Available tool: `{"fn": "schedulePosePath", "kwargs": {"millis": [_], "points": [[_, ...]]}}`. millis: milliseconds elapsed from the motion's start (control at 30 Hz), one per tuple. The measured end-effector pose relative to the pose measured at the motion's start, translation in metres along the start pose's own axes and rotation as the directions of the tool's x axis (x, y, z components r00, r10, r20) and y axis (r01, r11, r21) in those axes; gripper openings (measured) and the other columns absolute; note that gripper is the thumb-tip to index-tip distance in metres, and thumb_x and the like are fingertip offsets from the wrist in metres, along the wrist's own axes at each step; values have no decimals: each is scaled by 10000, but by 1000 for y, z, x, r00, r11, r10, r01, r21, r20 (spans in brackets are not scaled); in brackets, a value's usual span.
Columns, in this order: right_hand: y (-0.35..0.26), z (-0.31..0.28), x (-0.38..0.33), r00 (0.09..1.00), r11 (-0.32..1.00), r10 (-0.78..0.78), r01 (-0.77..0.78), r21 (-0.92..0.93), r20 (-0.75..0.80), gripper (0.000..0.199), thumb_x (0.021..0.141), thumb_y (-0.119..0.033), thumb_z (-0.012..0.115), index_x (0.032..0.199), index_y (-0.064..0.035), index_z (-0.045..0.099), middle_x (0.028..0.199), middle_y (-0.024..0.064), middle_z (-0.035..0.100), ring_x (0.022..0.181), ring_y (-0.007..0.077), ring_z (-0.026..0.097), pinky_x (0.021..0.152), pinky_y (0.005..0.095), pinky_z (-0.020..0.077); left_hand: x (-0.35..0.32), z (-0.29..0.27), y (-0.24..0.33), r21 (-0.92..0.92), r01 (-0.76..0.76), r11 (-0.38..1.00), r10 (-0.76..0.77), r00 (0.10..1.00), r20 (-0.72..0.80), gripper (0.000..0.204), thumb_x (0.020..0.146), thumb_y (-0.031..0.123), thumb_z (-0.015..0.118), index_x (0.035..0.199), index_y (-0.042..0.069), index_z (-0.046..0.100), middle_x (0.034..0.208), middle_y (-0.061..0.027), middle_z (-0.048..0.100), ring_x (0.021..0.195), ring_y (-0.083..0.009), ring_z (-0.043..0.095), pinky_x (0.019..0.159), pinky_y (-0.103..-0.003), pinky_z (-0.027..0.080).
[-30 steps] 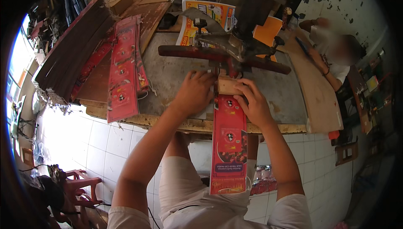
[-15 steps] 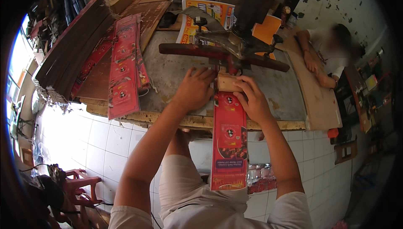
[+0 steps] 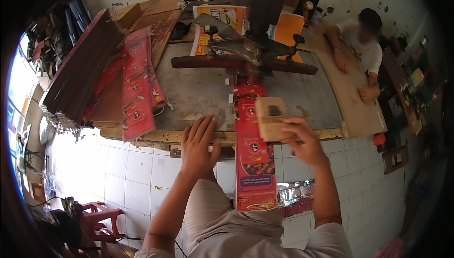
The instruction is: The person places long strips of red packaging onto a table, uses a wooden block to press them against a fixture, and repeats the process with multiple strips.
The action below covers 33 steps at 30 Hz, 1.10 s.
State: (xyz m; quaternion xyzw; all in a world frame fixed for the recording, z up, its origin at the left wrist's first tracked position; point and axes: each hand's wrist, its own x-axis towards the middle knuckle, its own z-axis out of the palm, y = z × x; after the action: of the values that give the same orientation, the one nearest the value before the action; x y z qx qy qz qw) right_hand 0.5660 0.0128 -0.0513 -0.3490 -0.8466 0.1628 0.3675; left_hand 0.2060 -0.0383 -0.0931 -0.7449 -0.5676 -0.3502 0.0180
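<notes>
A long red printed strip (image 3: 248, 137) lies on the worktable under the press and hangs over the front edge toward my lap. My right hand (image 3: 306, 140) grips a small pale wooden block (image 3: 272, 128) by its right side, tilted over the strip; a dark recess shows in the block. To the left of the strip, my left hand (image 3: 199, 148) is open at the table's front edge, fingers spread and holding nothing. The dark metal press (image 3: 250, 49), with its long red-brown crossbar, stands just beyond the strip's far end.
Several red strips (image 3: 137, 87) lie on the left, beside a thick dark stack (image 3: 82, 61). Orange and yellow printed sheets (image 3: 288, 31) sit behind the press. A person (image 3: 364, 45) leans on a brown board (image 3: 350, 87) at the right. A red stool (image 3: 101, 217) stands lower left.
My right hand has pulled the wooden block back from the press and tilted it up. My left hand has drawn back toward the table edge. More of the strip now shows.
</notes>
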Motion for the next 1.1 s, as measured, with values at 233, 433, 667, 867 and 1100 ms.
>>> {"fn": "schedulePosePath", "kwargs": {"millis": [233, 433, 667, 867, 1100], "points": [[161, -140, -22, 866, 869, 301, -421, -259, -399, 318, 1080, -213, 743, 1354, -66, 680, 1338, 143, 731, 1291, 330, 694, 1095, 437, 531, -57, 70, -28, 233, -40, 972, 109, 951, -290, 548, 1069, 398, 597, 1520, 92, 644, 1662, -141, 568, 1598, -371, 422, 1346, -565, 155], [278, -187, -46, 755, 667, 328, -611, -427, -568, 459, 1110, -268, 685, 1532, -111, 595, 1549, 222, 574, 1428, 430, 592, 1180, 502, 494, -56, 92, -32, 237, -33, 971, 117, 930, -347, 498, 1066, 406, 622, 1467, 116, 677, 1631, -141, 594, 1587, -374, 429, 1372, -566, 66], [269, -169, -54, 764, 632, 383, -627, -456, -519, 580, 1118, -336, 669, 1631, -111, 519, 1714, 260, 389, 1526, 479, 489, 1266, 513, 424, -63, 86, -39, 289, -44, 956, 141, 937, -321, 534, 1056, 416, 630, 1485, 99, 640, 1622, -158, 591, 1583, -395, 417, 1358, -585, 94], [252, -167, -48, 727, 597, 469, -679, -427, -501, 564, 1132, -365, 643, 1595, -54, 560, 1691, 241, 464, 1532, 448, 497, 1268, 496, 415, -66, 92, -41, 256, -32, 966, 123, 930, -346, 499, 1052, 414, 621, 1463, 136, 677, 1604, -128, 615, 1573, -377, 433, 1374, -574, 51], [234, -171, -43, 706, 571, 506, -704, -422, -495, 565, 1145, -381, 622, 1587, -36, 558, 1692, 262, 457, 1548, 453, 470, 1274, 486, 399, -63, 88, -35, 250, -29, 968, 115, 934, -338, 492, 1052, 413, 618, 1459, 145, 685, 1602, -110, 619, 1564, -360, 446, 1373, -564, 73]]}}
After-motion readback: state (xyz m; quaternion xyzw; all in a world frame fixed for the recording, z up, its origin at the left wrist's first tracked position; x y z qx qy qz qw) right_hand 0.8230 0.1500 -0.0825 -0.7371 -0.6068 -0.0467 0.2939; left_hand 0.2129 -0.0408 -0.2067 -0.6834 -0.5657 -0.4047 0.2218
